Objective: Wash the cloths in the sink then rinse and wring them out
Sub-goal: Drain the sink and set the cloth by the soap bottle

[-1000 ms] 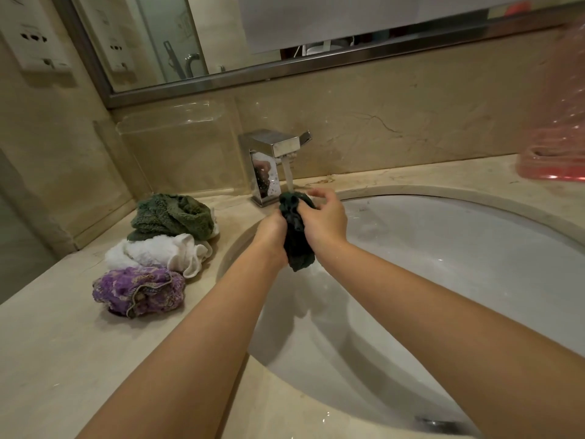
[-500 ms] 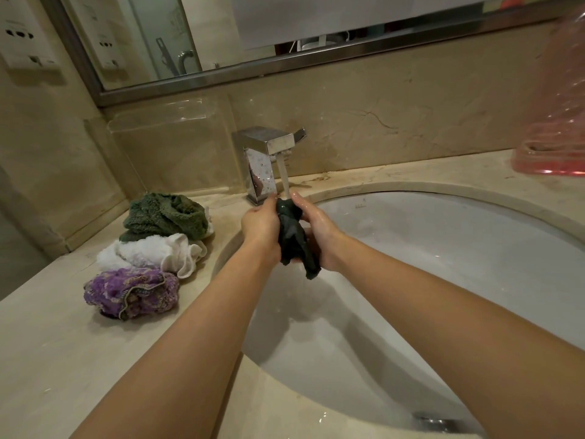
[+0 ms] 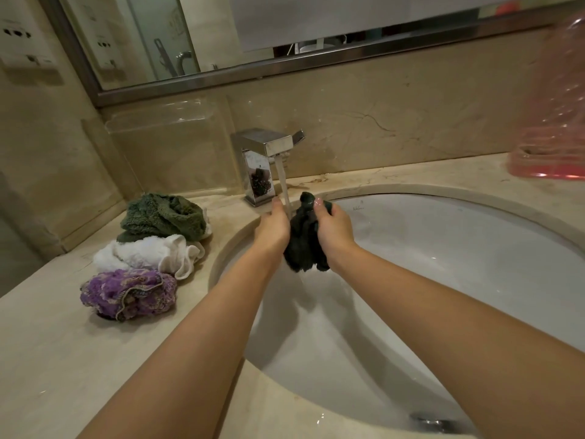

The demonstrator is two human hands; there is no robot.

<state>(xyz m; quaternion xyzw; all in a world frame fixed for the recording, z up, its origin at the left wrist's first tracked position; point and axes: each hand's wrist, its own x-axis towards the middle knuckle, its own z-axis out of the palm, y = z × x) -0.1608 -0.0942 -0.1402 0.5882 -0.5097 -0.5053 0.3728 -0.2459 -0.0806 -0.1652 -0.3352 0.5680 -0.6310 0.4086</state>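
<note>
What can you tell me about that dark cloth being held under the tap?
The dark green, almost black cloth looks wet and soft, bunched into a crumpled wad. It hangs over the white sink basin, just in front of the square chrome faucet, whose stream of water falls beside its top. The left hand presses against one side; the right hand curls round the other. A knob of fabric pokes up above the fingers, and loose folds droop below the wrists.

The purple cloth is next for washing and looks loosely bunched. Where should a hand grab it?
Probably from above, fingers closing around the raised middle of the purple cloth. It lies crumpled in a soft mound on the counter, apart from the sink, so a top grasp gathers the whole bundle.
</note>
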